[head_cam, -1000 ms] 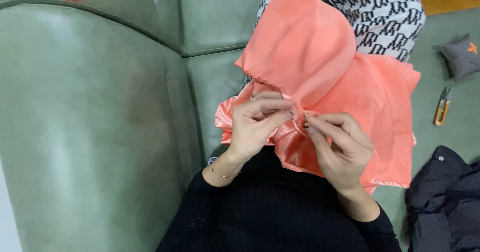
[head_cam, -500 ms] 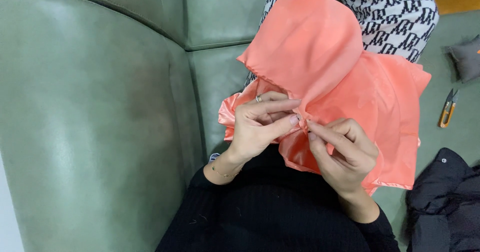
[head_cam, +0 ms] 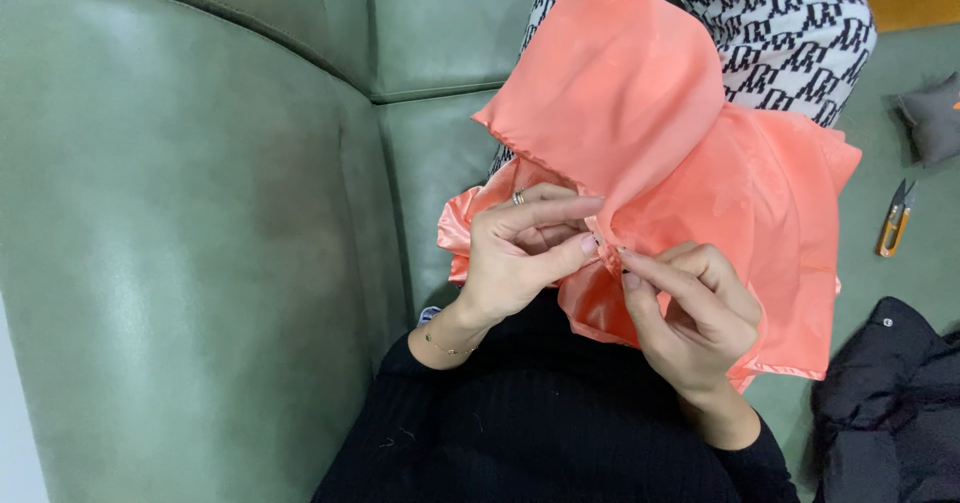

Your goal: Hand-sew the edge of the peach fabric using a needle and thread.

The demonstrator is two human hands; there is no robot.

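**Head view: 2 hands pinching a fold of coral satin**

Head camera, the only view, looks down at a person in a black knit top seated on a green leather sofa (head_cam: 200, 263). A shiny coral-orange fabric (head_cam: 640, 133) is draped in front of them, over a black-and-white patterned cloth (head_cam: 780, 33) behind it. The left hand (head_cam: 520, 253), ring on 1 finger and a thin bracelet at the wrist, has thumb and forefinger closed on a small gathered bit of the fabric's edge. The right hand (head_cam: 690, 313) meets it, fingertips pinched nearly shut just beside the left thumb; whether it holds a needle or only cloth is too small to tell.

To my eye this is fine hand-stitching or pleating, and it goes best with the fold kept taut between both pinches and the slippery satin prevented from sliding.

No containers show. On the seat to the right lie yellow-handled thread snips (head_cam: 895, 221), a small grey cushion (head_cam: 935, 118) and a dark garment (head_cam: 890, 403).
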